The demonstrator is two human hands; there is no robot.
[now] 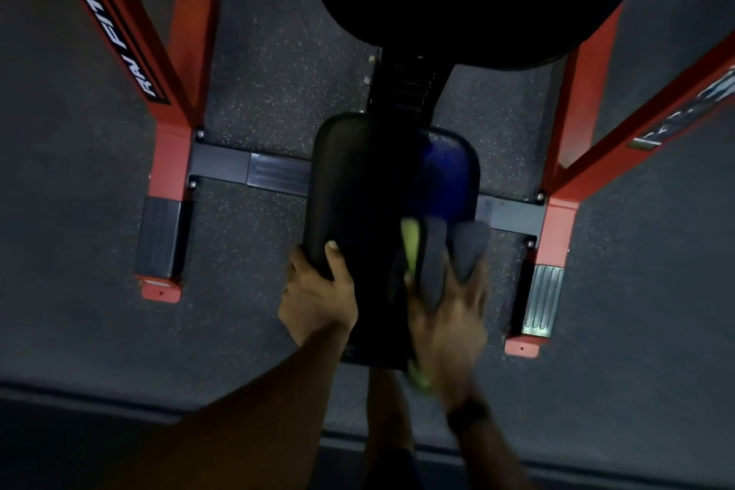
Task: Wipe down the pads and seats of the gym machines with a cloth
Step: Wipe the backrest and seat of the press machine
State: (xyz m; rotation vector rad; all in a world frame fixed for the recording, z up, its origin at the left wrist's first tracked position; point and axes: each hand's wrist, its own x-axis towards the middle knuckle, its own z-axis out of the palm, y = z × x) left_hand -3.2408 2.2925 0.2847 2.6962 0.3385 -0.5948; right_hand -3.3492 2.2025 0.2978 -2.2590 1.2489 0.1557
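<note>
One cloth (449, 251), two hands, one seat (358, 187)

1. white letters "rav fitne", cut off at the top edge, run along a black strip on the left red frame beam (115, 18).
2. the label on the right red beam (692, 99) is too blurred to read.

Dark speckled rubber floor (278, 64) lies under the machine. Red steel frame legs (171, 155) stand at left and right, joined by a black crossbar (246, 171). A ribbed metal footplate (543, 300) sits by the right leg
</note>
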